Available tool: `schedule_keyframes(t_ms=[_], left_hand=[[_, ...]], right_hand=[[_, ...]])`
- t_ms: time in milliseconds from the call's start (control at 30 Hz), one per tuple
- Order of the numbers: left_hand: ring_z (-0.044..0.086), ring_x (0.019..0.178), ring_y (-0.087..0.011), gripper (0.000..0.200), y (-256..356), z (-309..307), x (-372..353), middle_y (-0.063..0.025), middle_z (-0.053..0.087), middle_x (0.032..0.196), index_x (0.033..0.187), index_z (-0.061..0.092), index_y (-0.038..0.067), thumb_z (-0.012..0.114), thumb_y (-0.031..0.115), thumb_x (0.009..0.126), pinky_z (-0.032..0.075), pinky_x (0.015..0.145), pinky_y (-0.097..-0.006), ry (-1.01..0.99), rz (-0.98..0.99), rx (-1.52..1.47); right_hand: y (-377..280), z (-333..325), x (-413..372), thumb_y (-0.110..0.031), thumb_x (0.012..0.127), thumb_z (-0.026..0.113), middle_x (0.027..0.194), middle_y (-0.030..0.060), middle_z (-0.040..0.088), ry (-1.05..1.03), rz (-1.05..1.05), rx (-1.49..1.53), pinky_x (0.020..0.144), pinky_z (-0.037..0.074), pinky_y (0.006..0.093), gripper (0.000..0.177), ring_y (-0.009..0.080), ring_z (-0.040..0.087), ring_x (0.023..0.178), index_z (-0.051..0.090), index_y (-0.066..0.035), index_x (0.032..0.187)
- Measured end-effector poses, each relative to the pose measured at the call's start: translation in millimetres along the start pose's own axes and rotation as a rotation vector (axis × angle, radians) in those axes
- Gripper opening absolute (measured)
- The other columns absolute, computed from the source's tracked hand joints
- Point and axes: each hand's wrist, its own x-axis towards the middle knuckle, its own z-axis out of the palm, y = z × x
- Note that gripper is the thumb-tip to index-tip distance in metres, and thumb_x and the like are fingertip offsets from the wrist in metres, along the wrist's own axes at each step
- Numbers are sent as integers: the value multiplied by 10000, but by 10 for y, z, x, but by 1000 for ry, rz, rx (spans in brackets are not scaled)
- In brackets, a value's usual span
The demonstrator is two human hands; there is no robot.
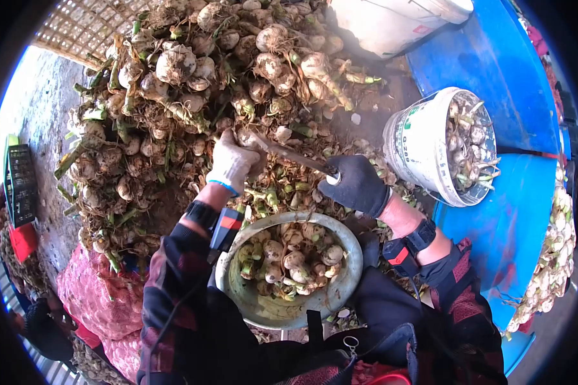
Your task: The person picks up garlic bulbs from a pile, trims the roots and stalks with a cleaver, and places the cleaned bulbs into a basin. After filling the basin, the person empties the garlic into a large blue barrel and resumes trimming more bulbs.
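Note:
My left hand point(232, 163), in a dirty white glove, grips a garlic bulb point(245, 136) at the near edge of a big pile of unpeeled garlic with stalks point(173, 96). My right hand point(358, 185), in a dark glove, is closed on the handle of a knife point(289, 154) whose blade reaches left to that bulb. Below both hands a round grey basin point(257, 307) sits between my knees, partly filled with trimmed garlic bulbs point(290, 260).
A white plastic bucket point(417, 149) holding garlic stands at the right beside blue drums point(494, 64). More garlic point(555, 256) lies at the far right. Pink mesh sacks point(99, 295) lie lower left, a dark crate point(20, 183) at the left edge.

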Motion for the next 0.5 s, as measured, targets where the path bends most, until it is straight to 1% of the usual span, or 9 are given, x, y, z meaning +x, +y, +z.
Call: schedule_keyframes(t_ms=[33,67,133,167,233,267,333,367,500], left_hand=[[631,760,-248,385,-45,-78,-133,-97,642,837,1093,507,36,634,119,739,537,656,-333,-98,407,340],[628,836,-205,448,0,-208,-232,-78,637,954,1185,453,31,627,185,802,533,733,-354,-184,1052,853],[613,919,-206,473,46,-384,-373,-80,609,1067,1195,451,37,616,283,827,490,850,-387,-337,1258,883],[613,919,-206,473,-28,-376,-497,-80,609,1067,1195,451,37,616,283,827,490,850,-387,-339,1258,886],[566,1050,-230,418,-165,-305,-788,-87,576,1146,1203,487,63,562,304,871,421,947,-365,-420,587,115],[549,1079,-211,399,-104,-323,-865,-94,565,1164,1232,449,49,533,249,897,429,938,-344,-538,384,97],[541,1092,-211,359,-155,-289,-1022,-97,575,1150,1215,481,56,533,210,894,428,935,-334,-428,508,363],[544,1088,-248,312,-86,-226,-1146,-96,580,1150,1184,533,80,529,170,885,423,940,-353,-467,415,-181],[548,1076,-229,502,-134,-288,-1158,-97,528,1215,1285,382,55,593,92,832,441,916,-355,-527,605,9]], right_hand=[[-96,-36,20,-215,668,660,651,167,591,-9,-52,-69,558,482,395,201,339,597,615,627,-43,767],[-158,-57,46,-210,676,659,657,157,595,-15,-108,-140,555,483,393,189,329,600,612,626,-47,766],[-209,-37,58,-201,671,660,676,139,595,25,-193,-156,546,481,394,176,322,599,614,617,-56,761],[-248,-38,70,-198,664,661,682,135,593,30,-254,-186,544,480,396,175,321,597,612,616,-61,763],[-321,-35,78,-198,651,654,669,125,582,30,-346,-240,543,478,403,166,318,595,605,611,-74,752],[-349,-25,71,-198,651,654,669,125,582,29,-342,-239,543,478,403,166,318,595,605,611,-74,752],[-403,-9,54,-201,662,640,668,123,582,-7,-360,-247,541,477,408,152,319,597,605,600,-73,736],[-441,-9,50,-205,670,635,657,121,583,-5,-358,-244,537,474,413,143,319,597,604,591,-77,713],[-438,3,26,-146,695,629,652,142,545,-26,-395,-191,496,447,391,109,341,563,582,571,-55,683]])
